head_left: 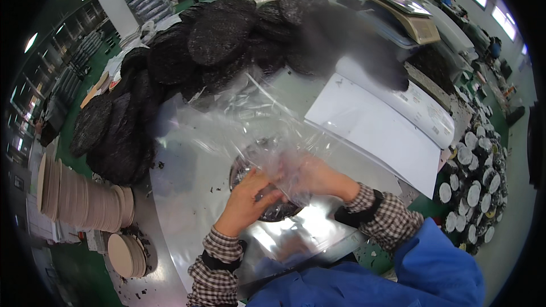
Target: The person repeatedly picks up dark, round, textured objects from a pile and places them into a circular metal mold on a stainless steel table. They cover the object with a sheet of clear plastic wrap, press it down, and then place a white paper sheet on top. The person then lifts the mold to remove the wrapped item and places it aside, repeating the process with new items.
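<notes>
On the metal tabletop in front of me lies a dark round cake (277,211), apparently of dried seaweed, under a clear plastic bag (227,128) that spreads crumpled beyond it. My left hand (245,199) rests at the cake's left side, its fingers and thumb curled and closed on the plastic. From the right, my right hand (321,177) grips a gathered fold of the bag over the cake. Film covers the right fingertips in part. Both hands are close together, almost touching.
Dark rough round cakes (222,31) are heaped along the back and left. Beige round discs (85,196) stand stacked at left, with a shorter stack (126,256) nearer me. White sheets (369,128) lie at right. A beige scale (418,23) and several wrapped rounds (472,193) are beyond.
</notes>
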### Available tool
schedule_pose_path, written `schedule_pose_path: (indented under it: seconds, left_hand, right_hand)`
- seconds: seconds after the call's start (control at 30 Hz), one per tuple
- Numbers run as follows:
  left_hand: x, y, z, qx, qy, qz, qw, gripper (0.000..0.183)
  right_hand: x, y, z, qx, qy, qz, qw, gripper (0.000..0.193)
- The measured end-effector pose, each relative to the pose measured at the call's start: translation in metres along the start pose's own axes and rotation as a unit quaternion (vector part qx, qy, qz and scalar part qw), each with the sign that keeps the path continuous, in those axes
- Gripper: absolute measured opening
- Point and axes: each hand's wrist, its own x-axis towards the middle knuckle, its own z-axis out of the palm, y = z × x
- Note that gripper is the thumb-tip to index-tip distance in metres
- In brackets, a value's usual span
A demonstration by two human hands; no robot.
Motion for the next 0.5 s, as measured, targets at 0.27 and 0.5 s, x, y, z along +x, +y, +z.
schedule_pose_path:
  seconds: [0.27,0.5]
  left_hand:
    - [0.007,0.013,0.002,0.140,-0.100,-0.008,0.985,0.042]
    - [-0.032,-0.025,0.029,0.040,0.082,-0.010,0.996,0.055]
  right_hand:
    - [-0.017,-0.016,0.000,0.040,0.188,0.119,0.974,0.081]
    - [-0.021,-0.040,0.014,-0.162,0.055,-0.056,0.984,0.048]
